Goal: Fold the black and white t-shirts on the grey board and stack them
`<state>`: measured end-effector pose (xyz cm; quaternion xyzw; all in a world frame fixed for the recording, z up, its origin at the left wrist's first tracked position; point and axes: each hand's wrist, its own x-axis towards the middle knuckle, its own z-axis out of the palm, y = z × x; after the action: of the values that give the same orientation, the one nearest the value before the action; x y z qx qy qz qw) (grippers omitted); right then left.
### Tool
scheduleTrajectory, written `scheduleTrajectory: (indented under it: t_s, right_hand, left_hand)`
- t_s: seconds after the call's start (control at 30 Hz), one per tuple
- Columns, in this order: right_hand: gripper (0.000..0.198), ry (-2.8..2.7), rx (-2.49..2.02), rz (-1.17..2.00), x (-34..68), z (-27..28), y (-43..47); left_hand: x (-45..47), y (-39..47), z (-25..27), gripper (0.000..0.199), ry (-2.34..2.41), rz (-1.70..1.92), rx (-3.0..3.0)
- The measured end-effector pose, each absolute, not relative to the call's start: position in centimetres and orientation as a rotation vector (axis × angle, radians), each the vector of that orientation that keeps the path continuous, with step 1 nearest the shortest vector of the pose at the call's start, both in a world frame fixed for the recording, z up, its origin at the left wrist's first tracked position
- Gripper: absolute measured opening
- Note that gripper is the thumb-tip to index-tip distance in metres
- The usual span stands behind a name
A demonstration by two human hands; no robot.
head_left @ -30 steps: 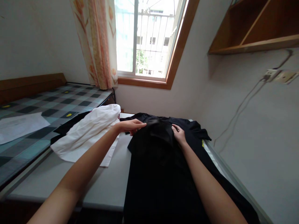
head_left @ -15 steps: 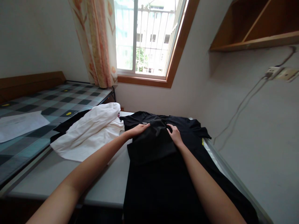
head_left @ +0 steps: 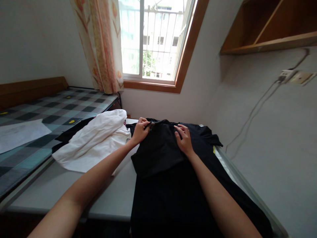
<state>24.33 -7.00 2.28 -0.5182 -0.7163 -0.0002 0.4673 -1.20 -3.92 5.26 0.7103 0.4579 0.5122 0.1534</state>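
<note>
A dark grey-black piece of cloth lies over a larger black garment, which has a short sleeve spread out at the right. At the cloth's far left corner, my left hand is closed, its fingers and thumb pinching the edge. My right hand rests near the far right edge with its fingers apart, touching the fabric. Whether the grey-black cloth is a separate garment or a folded part of the larger one, I cannot tell.
A white garment lies crumpled to the left on the white table. Beyond it are a checked mattress and a sheet of paper. A wall shelf and a plugged-in cable are at the right.
My left hand has moved away from me and slightly left, drawing the cloth's far edge out flatter. My right hand has shifted slightly, and its fingers are more spread.
</note>
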Motion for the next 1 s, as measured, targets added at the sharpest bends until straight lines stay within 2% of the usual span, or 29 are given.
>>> scheduleTrajectory:
  t_s: [0.1, 0.2, 0.37, 0.43, 0.53, 0.63, 0.67, 0.73, 0.83, 1.0]
  right_hand:
    - [0.041, -1.992, -1.194, 0.102, 23.6, 2.1, -7.2]
    - [0.048, -2.074, -1.224, 0.136, 23.5, 1.1, -6.8]
    - [0.022, -2.071, -1.325, 0.08, 23.9, 0.4, -6.3]
    - [0.023, -2.014, -1.351, 0.049, 23.9, 0.5, -6.3]
    - [0.036, -1.956, -1.373, 0.04, 23.8, 0.5, -6.4]
    - [0.025, -1.994, -1.404, -0.009, 23.8, 0.3, -6.2]
    - [0.018, -2.013, -1.402, -0.037, 23.9, 0.2, -6.2]
    - [0.013, -2.04, -1.356, -0.091, 24.0, 0.1, -6.1]
    - [0.02, -1.979, -1.233, -0.128, 24.2, 0.1, -5.9]
    - [0.034, -1.578, -1.218, -0.079, 25.4, 0.5, -5.2]
  left_hand:
    - [-0.6, -5.0, 6.1, 0.017, 1.091, 1.442, 2.168]
    - [0.3, -6.1, 6.7, 0.017, 0.862, 1.212, 2.247]
    - [1.3, -7.8, 7.2, 0.015, 0.678, 0.899, 2.37]
    - [1.5, -8.4, 7.3, 0.015, 0.715, 0.816, 2.386]
    - [1.8, -9.2, 7.2, 0.027, 0.745, 0.664, 2.448]
    - [1.9, -9.5, 6.8, 0.048, 0.726, 0.571, 2.579]
    - [2.0, -9.5, 6.7, 0.049, 0.73, 0.601, 2.617]
    - [2.0, -9.2, 6.5, 0.037, 0.8, 0.747, 2.644]
    - [1.5, -8.0, 6.4, 0.014, 1.035, 1.058, 2.495]
    - [-0.5, -4.6, 6.6, 0.011, 1.296, 1.541, 1.917]
